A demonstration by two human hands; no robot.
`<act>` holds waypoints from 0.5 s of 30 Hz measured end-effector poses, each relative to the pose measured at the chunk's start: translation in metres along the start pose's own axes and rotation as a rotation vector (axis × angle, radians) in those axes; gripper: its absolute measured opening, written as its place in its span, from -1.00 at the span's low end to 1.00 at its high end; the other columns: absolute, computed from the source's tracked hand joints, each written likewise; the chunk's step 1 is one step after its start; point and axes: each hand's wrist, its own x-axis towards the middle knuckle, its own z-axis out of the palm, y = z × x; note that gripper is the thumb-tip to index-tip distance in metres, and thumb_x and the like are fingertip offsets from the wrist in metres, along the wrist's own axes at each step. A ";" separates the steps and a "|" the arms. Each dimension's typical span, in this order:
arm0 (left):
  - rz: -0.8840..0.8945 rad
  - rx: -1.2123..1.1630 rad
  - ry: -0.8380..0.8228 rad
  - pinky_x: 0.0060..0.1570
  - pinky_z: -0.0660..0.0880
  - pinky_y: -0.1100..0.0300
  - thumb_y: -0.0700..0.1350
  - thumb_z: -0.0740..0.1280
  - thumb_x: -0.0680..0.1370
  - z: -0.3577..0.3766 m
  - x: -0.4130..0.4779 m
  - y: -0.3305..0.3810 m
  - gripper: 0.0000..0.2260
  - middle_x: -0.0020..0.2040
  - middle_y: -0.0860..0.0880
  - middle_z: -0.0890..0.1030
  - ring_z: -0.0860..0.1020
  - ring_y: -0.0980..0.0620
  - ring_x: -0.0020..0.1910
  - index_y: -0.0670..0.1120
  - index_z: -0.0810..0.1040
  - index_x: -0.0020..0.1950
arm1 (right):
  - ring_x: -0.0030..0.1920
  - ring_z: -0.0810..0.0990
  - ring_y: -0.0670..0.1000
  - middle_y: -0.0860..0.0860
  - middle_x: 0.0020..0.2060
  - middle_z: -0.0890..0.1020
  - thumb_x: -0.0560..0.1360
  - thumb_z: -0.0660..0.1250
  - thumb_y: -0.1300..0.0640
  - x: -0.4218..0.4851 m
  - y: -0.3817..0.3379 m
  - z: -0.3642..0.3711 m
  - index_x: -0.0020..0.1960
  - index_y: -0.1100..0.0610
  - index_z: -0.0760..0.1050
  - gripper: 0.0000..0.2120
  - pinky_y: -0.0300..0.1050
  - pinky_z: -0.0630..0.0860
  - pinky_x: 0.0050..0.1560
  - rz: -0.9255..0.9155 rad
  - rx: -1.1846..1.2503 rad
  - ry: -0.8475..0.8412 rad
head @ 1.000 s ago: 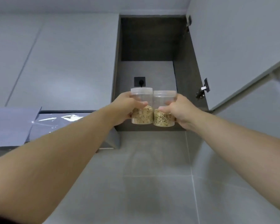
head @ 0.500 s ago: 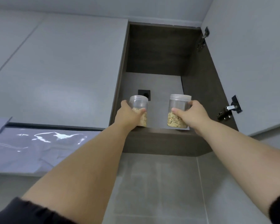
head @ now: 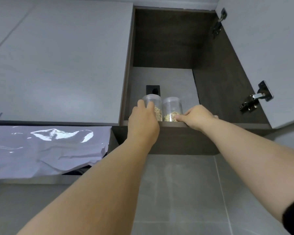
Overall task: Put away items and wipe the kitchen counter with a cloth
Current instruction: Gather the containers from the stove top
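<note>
With left hand point(head: 143, 122) clasping left jar point(head: 153, 101), right hand point(head: 199, 116) pinching right jar point(head: 172, 106) low, push both farther in before releasing.

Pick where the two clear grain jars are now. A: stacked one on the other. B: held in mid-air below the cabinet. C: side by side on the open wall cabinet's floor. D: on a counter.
C: the left jar and right jar stand next to each other at the front of the open cabinet, with the left hand and right hand on them.
</note>
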 end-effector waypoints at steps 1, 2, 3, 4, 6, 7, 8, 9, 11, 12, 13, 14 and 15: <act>0.021 0.019 0.011 -0.13 0.41 0.15 -0.25 0.21 0.54 0.001 -0.003 -0.001 -0.86 0.13 -0.11 0.39 0.40 -0.03 -0.06 -0.12 0.36 0.09 | 0.06 0.52 0.11 0.00 0.00 0.62 0.48 0.19 -0.34 -0.001 -0.001 0.000 0.02 0.02 0.61 -0.52 0.11 0.23 0.29 -0.002 0.002 0.004; 0.043 0.052 0.015 -0.13 0.42 0.12 -0.24 0.21 0.54 0.002 -0.006 -0.002 -0.84 0.14 -0.11 0.40 0.40 -0.03 -0.06 -0.11 0.37 0.11 | 0.08 0.52 0.11 0.00 0.03 0.62 0.51 0.18 -0.28 -0.002 -0.002 0.000 0.04 0.01 0.60 -0.57 0.08 0.23 0.28 -0.001 0.000 0.006; 0.063 0.086 0.009 -0.16 0.38 0.12 -0.23 0.19 0.55 0.002 -0.007 -0.003 -0.82 0.13 -0.10 0.41 0.38 -0.02 -0.08 -0.11 0.38 0.15 | 0.10 0.51 0.11 -0.01 0.06 0.62 0.55 0.16 -0.20 -0.005 -0.003 -0.002 0.06 0.00 0.60 -0.64 0.06 0.23 0.26 0.000 -0.009 0.006; 0.078 0.112 -0.006 -0.20 0.32 0.13 -0.22 0.17 0.55 0.000 -0.008 -0.004 -0.80 0.12 -0.09 0.42 0.35 0.00 -0.11 -0.11 0.38 0.17 | 0.12 0.50 0.11 -0.02 0.09 0.61 0.57 0.15 -0.10 -0.009 -0.004 -0.004 0.07 0.00 0.60 -0.70 0.03 0.23 0.23 -0.006 -0.020 -0.004; 0.086 0.139 -0.039 -0.22 0.25 0.14 -0.21 0.16 0.54 -0.003 -0.008 -0.006 -0.82 0.06 -0.08 0.46 0.32 0.01 -0.15 -0.12 0.41 0.14 | 0.18 0.47 0.10 -0.02 0.17 0.58 0.59 0.11 0.10 -0.019 -0.007 -0.009 0.13 -0.01 0.59 -0.70 -0.01 0.23 0.18 -0.056 -0.026 -0.046; 0.076 0.143 -0.051 -0.21 0.25 0.14 -0.21 0.15 0.54 -0.005 -0.009 -0.007 -0.85 0.02 -0.08 0.50 0.33 0.00 -0.16 -0.11 0.42 0.08 | 0.23 0.44 0.09 -0.03 0.22 0.55 0.59 0.08 0.16 -0.025 -0.009 -0.010 0.17 -0.02 0.58 -0.66 -0.02 0.23 0.19 -0.090 -0.022 -0.072; 0.065 0.151 -0.058 -0.18 0.25 0.13 -0.19 0.14 0.54 -0.006 -0.011 -0.007 -0.89 -0.01 -0.08 0.53 0.35 -0.01 -0.17 -0.10 0.41 0.02 | 0.28 0.42 0.08 -0.06 0.26 0.52 0.60 0.06 0.19 -0.029 -0.012 -0.010 0.21 -0.05 0.57 -0.63 -0.04 0.25 0.25 -0.130 0.000 -0.095; 0.056 0.167 -0.064 -0.13 0.26 0.11 -0.17 0.11 0.55 -0.004 -0.015 -0.008 -0.90 -0.02 -0.08 0.55 0.37 -0.03 -0.16 -0.09 0.40 -0.01 | 0.31 0.40 0.06 -0.09 0.29 0.50 0.60 0.05 0.21 -0.034 -0.016 -0.009 0.22 -0.07 0.55 -0.61 -0.04 0.26 0.33 -0.159 0.044 -0.119; 0.058 0.211 -0.056 0.07 0.29 0.06 -0.08 0.06 0.60 0.000 -0.024 -0.011 -0.78 0.08 -0.08 0.55 0.44 -0.07 -0.02 -0.11 0.42 0.12 | 0.31 0.42 0.04 -0.08 0.29 0.52 0.59 0.07 0.24 -0.041 -0.025 -0.007 0.22 -0.05 0.56 -0.60 0.00 0.30 0.37 -0.196 0.132 -0.139; 0.060 0.224 -0.053 0.21 0.27 0.04 -0.06 0.04 0.61 0.001 -0.029 -0.013 -0.69 0.18 -0.09 0.53 0.44 -0.09 0.11 -0.13 0.39 0.27 | 0.30 0.44 0.05 -0.06 0.27 0.53 0.57 0.07 0.28 -0.045 -0.030 -0.006 0.22 0.00 0.57 -0.60 0.00 0.33 0.36 -0.214 0.148 -0.154; 0.065 0.226 -0.054 0.33 0.20 0.03 -0.05 0.03 0.61 0.002 -0.031 -0.016 -0.62 0.27 -0.10 0.48 0.41 -0.10 0.22 -0.14 0.32 0.39 | 0.28 0.45 0.07 -0.01 0.26 0.55 0.56 0.07 0.33 -0.049 -0.033 -0.007 0.22 0.08 0.57 -0.61 -0.01 0.36 0.34 -0.223 0.161 -0.169; 0.064 0.214 -0.065 0.40 0.13 0.02 -0.05 0.04 0.62 0.001 -0.034 -0.018 -0.58 0.33 -0.11 0.44 0.36 -0.11 0.30 -0.15 0.26 0.45 | 0.26 0.46 0.09 0.05 0.24 0.55 0.55 0.07 0.36 -0.054 -0.034 -0.008 0.22 0.17 0.56 -0.62 -0.04 0.38 0.31 -0.232 0.173 -0.163; 0.062 0.185 -0.076 0.43 0.09 0.03 -0.07 0.05 0.62 -0.002 -0.037 -0.019 -0.58 0.35 -0.11 0.42 0.33 -0.10 0.34 -0.16 0.25 0.46 | 0.25 0.47 0.11 0.10 0.22 0.56 0.55 0.09 0.38 -0.061 -0.033 -0.011 0.21 0.22 0.55 -0.64 -0.08 0.40 0.26 -0.226 0.210 -0.143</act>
